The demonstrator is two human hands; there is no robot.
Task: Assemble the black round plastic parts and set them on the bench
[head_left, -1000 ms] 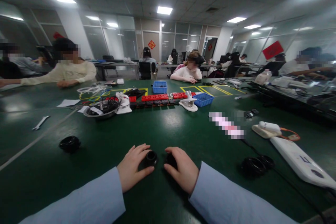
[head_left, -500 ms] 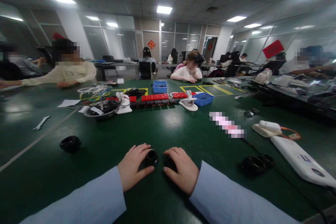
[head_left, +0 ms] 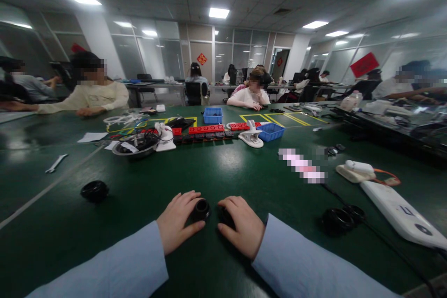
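My left hand (head_left: 178, 223) rests on the green table with its thumb and fingers around a small black cylindrical part (head_left: 201, 209), whose round hollow top faces up. Just to the right, my right hand (head_left: 242, 226) curls over another black part (head_left: 226, 216), mostly hidden under the palm and fingers. A narrow gap separates the two hands. Out to the left lies a black ring-shaped part (head_left: 94, 191). Over on the right, a similar black ring (head_left: 337, 220) touches a smaller black round piece (head_left: 356, 214).
A white power bank (head_left: 401, 212) and cables lie at the right. Farther back stand a metal bowl (head_left: 134, 152) of cables, red blocks (head_left: 206, 129), a white clip stand (head_left: 252, 137) and blue bins (head_left: 270, 132). A wrench (head_left: 56, 163) is at left. Several people sit beyond.
My hands and the black parts stay where they were. At the far left, a seated person's outstretched arm has shifted slightly.
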